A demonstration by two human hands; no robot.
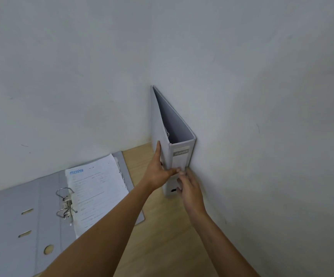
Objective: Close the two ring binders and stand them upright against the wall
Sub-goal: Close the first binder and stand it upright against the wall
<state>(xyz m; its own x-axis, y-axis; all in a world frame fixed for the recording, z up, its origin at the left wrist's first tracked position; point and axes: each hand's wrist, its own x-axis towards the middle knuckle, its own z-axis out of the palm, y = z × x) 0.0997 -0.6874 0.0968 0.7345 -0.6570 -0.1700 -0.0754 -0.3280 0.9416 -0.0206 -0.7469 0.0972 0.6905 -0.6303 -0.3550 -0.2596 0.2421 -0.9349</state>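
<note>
Grey binder standing upright against wall; left hand clasping cover and spine; right hand, fingers straight, touching spine.

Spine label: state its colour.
Cream, grey band: paper spine label on the upright grey cardboard binder, head view.

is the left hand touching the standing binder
Touching. The head view shows the fingers of the left hand lying flat on the side cover of the standing binder, thumb across its spine.
</note>
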